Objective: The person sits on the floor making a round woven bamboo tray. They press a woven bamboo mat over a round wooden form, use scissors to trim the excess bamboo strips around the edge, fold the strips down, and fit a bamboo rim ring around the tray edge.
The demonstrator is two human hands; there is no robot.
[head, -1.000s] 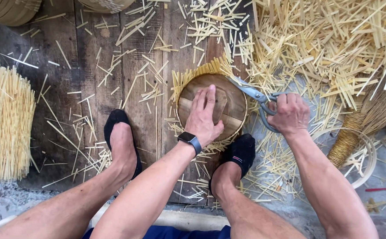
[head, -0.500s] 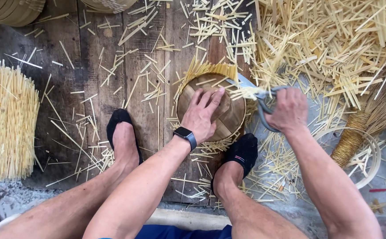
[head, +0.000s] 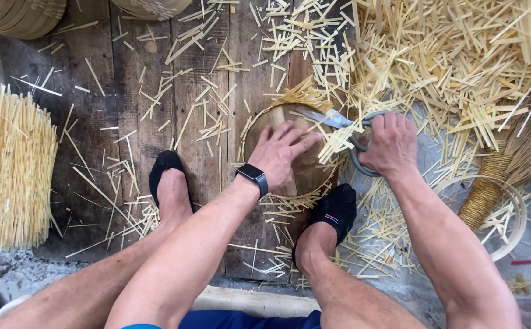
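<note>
My left hand [head: 282, 152], with a dark watch on the wrist, presses flat on a round woven basket base with a wooden disc on top [head: 305, 176], which lies on the dark floor planks. Pale straw ends [head: 302, 94] stick out from the round piece's far rim. My right hand [head: 390, 143] grips the grey loop handles of large shears [head: 338, 122]. The blades point left and meet the straw ends at the rim's upper right. My two feet in black socks [head: 167, 173] [head: 334, 210] rest on either side of the round piece.
Cut straw pieces [head: 454, 61] lie heaped at the upper right and scattered over the planks. A big upright straw bundle [head: 10, 161] stands at the left. A bound broom [head: 509, 158] and rings lie at the right. Woven baskets [head: 22, 15] sit at the top left.
My left hand has shifted on the round piece and spread its fingers toward the right. The shears have moved a little along the rim among the straw ends. The view tilted slightly.
</note>
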